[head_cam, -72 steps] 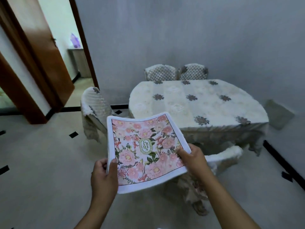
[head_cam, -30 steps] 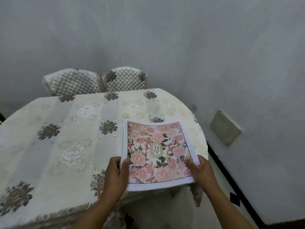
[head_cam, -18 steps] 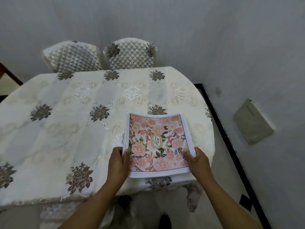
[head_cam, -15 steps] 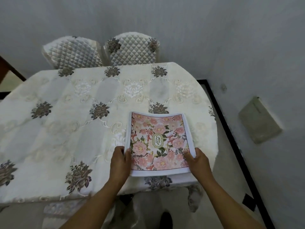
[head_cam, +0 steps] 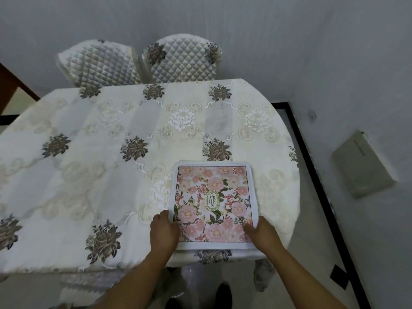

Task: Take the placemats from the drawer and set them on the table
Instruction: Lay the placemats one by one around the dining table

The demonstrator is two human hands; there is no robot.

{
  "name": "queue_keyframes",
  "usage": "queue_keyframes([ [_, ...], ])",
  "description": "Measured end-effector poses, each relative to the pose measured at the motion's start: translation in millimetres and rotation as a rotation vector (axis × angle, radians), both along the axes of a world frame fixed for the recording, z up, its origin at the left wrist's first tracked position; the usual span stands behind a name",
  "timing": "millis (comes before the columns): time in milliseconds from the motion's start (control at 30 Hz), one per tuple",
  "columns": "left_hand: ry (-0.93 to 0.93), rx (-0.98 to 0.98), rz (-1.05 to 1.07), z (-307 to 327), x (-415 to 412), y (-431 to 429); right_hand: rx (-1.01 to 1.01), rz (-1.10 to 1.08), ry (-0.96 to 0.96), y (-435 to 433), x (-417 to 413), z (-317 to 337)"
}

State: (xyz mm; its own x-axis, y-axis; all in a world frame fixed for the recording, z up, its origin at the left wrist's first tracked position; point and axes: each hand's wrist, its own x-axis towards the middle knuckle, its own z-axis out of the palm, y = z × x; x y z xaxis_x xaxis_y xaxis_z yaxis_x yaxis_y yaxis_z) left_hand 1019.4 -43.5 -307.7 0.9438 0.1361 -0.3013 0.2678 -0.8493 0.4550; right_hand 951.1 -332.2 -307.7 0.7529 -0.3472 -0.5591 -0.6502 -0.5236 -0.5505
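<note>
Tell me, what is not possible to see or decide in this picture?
- Head view: how many placemats are in the stack; the top one covers the rest.
- The grip underneath: left hand and right hand fingers go under the mats.
- The table is cut off by the left edge.

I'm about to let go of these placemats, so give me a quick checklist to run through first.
1. Placemats over the table, not the floor: ok.
2. Stack lying flat on the cloth: ok at the far edge; under the hands, cannot tell.
3. Near edge clear of the table's rim: not ok, it sits right at the rim.
4. Spot free of other things: ok.
5. Left hand and right hand both at the near corners: ok.
6. How many mats are in the stack: cannot tell.
</note>
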Motion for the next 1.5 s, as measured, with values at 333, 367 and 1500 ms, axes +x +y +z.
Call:
queue_keyframes([
  [333, -0.045, -0.15, 0.128, 32.3, -13.0, -19.6, -0.105, -0.168, -0.324, 13.2, 10.3, 27.5],
  [367, -0.041, -0.194, 0.146, 37.8, -12.5, -21.2, -0.083, -0.168, -0.335, 13.7, 13.1, 31.1],
  [1500, -0.471, -0.364, 0.053, 114.1, -0.6, 468.3, -0.142, -0.043, -0.606, 473.0, 42.0, 113.7],
])
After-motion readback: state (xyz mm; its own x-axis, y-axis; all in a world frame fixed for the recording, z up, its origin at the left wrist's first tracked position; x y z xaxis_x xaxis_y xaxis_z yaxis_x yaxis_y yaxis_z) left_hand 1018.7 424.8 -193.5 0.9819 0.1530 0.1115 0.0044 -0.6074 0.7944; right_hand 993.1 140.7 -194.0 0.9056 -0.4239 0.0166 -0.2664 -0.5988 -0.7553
